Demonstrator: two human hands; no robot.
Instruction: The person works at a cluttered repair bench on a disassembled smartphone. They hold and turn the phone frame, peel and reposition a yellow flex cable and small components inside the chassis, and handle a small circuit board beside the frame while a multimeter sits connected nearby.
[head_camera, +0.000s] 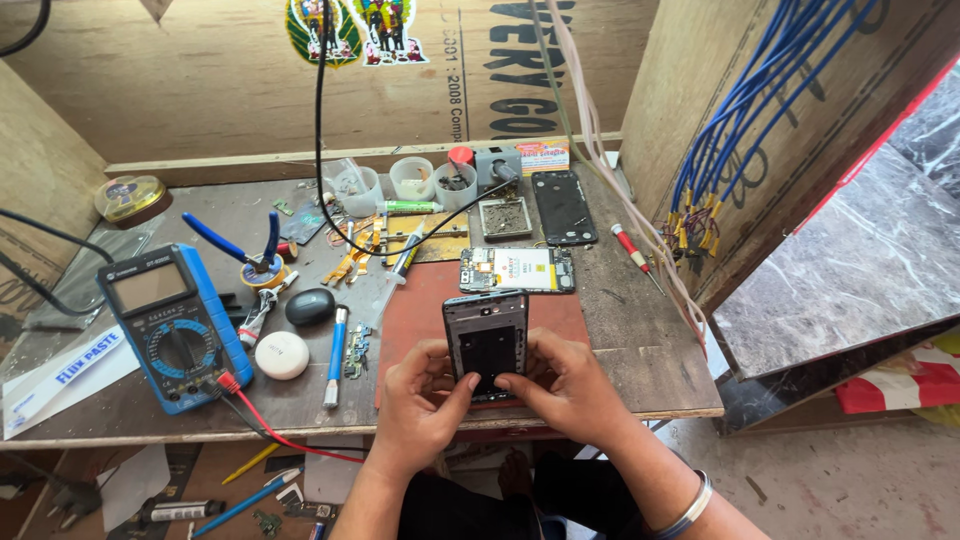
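A wooden workbench (640, 350) is being used as the base for everything, with plywood walls rising behind it and at both sides. A reddish-brown mat (420, 300) is lying on the bench near the front edge. A blue multimeter (172, 325) is resting on the bench at the left, and its red lead (270, 430) is being trailed over the front edge.

Above the mat, a phone frame (486, 345) is being held upright in both hands, a dark opening showing in its middle. The left hand (420, 405) is being kept closed on the frame's lower left side, the thumb being pressed against its bottom face. The right hand (562, 385) is being kept closed on the lower right side, with the thumb being laid across the frame's bottom edge. A metal bangle (690, 508) is being worn on the right wrist.

Just behind the frame, an opened phone with a yellow-and-white battery (518, 270) is lying on the mat's far edge. A black back cover (563, 207) is lying farther back, beside a small metal tray (505, 217). Blue-handled pliers (245, 245) are being kept left of centre. A white round case (282, 355) and a dark oval case (310, 306) are sitting near the multimeter. A red-handled screwdriver (634, 254) is lying at the right, well apart from the hands.
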